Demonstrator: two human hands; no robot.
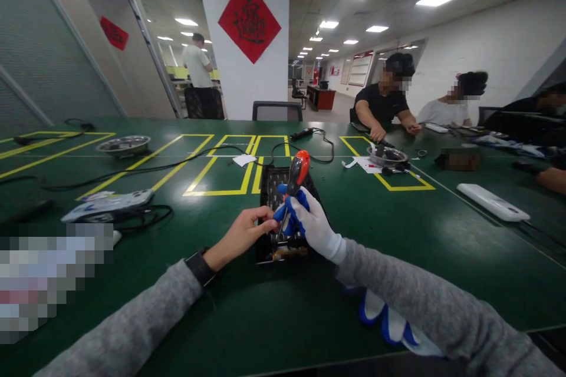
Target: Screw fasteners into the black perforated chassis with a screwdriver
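Note:
My right hand [312,221], in a white glove with blue fingertips, grips a screwdriver [299,172] by its red and black handle. The screwdriver tilts slightly, and its shaft points down into a black open case [316,191] with small parts inside. My bare left hand [247,232], with a dark band at the wrist, reaches over the case's left side. Its thumb and forefinger are pinched together by the gloved fingertips and the shaft; whatever lies between them is hidden. The screwdriver's tip is hard to make out among the parts.
A spare blue and white glove [389,321] lies under my right forearm. Metal bowls [124,145] stand left and right, and black cables [177,159] cross the green table [212,312]. A white device [493,201] lies at right. Co-workers [384,100] sit across the right side.

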